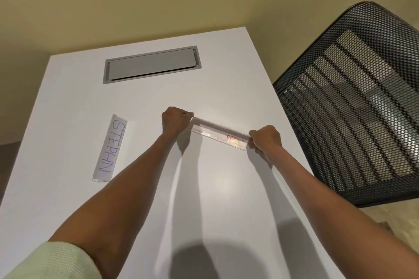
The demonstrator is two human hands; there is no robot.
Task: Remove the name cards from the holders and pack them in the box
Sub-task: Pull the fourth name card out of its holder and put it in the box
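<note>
Clear holder (218,133) lies flat; "STEPHN" card holder (110,148) well left.

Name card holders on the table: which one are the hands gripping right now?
The clear holder on the right, gripped at its ends by the left hand and right hand. The STEPHN holder lies untouched, left.

Left hand (175,123) and right hand (265,138) — fingertips hidden behind knuckles at ends of clear holder (218,133). Holder's red label too small to read. Mesh chair back (360,106) cut off at right edge. White table (158,97) — near edge out of frame.
</note>
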